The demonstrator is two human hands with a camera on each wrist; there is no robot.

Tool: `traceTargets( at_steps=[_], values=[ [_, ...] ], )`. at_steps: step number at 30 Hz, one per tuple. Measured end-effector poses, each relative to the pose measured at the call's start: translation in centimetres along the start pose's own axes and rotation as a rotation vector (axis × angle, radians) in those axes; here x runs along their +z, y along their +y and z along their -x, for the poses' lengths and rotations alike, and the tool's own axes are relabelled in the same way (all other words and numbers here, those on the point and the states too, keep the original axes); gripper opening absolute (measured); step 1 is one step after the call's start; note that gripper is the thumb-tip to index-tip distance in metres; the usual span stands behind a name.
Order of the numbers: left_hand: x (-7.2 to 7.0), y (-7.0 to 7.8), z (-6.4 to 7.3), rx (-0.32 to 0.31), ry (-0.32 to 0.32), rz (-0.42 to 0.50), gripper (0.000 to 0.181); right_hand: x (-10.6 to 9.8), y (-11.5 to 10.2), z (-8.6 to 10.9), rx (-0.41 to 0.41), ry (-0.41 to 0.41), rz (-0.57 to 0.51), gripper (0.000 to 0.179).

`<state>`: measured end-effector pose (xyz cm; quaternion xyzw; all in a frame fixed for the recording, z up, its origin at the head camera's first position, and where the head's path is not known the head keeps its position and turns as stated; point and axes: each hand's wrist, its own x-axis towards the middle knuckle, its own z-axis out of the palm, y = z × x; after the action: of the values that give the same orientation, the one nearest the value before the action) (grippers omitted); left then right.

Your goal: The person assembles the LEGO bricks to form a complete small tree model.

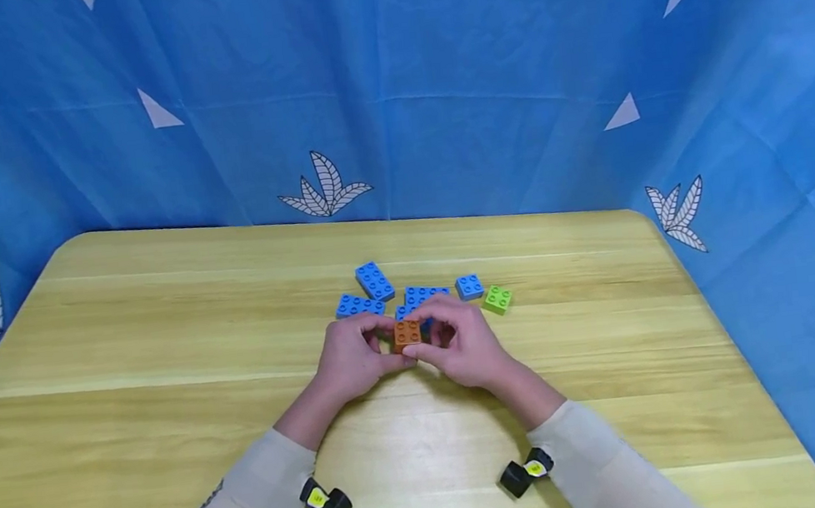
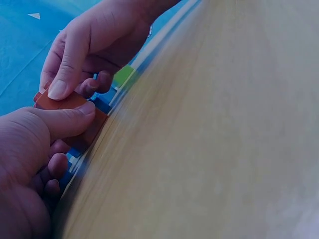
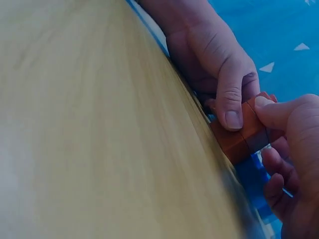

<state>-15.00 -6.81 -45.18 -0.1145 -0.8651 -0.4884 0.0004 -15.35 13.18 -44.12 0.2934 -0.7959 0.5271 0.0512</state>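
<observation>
1. Orange bricks point(image 1: 407, 335), stacked, sit just in front of blue bricks point(image 1: 374, 281).
2. Left hand point(image 1: 352, 359) pinches the lower one, fingers curled.
3. Right hand point(image 1: 466, 344) pinches the upper (thumb on the near face).

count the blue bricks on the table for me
At least 4: the farthest brick, a long brick beyond the left hand, another brick beyond the right hand, a small brick beside the green brick. A blue patch between them may be another, partly hidden.

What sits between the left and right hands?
Two stacked orange blocks, pinched by the left hand and right hand; the right wrist view shows both.
</observation>
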Motion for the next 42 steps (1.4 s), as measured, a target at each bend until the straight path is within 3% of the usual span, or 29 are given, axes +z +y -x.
traceTargets(
  at_steps=[17, 25, 32, 36, 42],
  values=[
    [-0.2, 0.1, 0.0, 0.037, -0.017, -0.038, 0.044, 0.8, 0.2, 1.6, 0.223, 0.066, 0.071, 0.035],
    [0.0, 0.1, -0.4, 0.022, -0.035, -0.059, 0.044, 0.5, 1.1, 1.4, 0.229, 0.085, -0.005, 0.037],
    [-1.3, 0.1, -0.5, -0.008, -0.095, 0.044, 0.052, 0.2, -0.5, 1.6, 0.293, 0.093, -0.021, 0.034],
    [-2.5, 0.0, -0.6, 0.009, -0.060, 0.054, 0.049, 0.4, 0.7, 1.8, 0.329, 0.117, -0.051, 0.037],
    [-3.9, -0.9, -1.1, 0.022, 0.042, 0.005, 0.043, 0.1, 0.0, 1.6, 0.358, 0.136, -0.073, 0.039]
  ],
)
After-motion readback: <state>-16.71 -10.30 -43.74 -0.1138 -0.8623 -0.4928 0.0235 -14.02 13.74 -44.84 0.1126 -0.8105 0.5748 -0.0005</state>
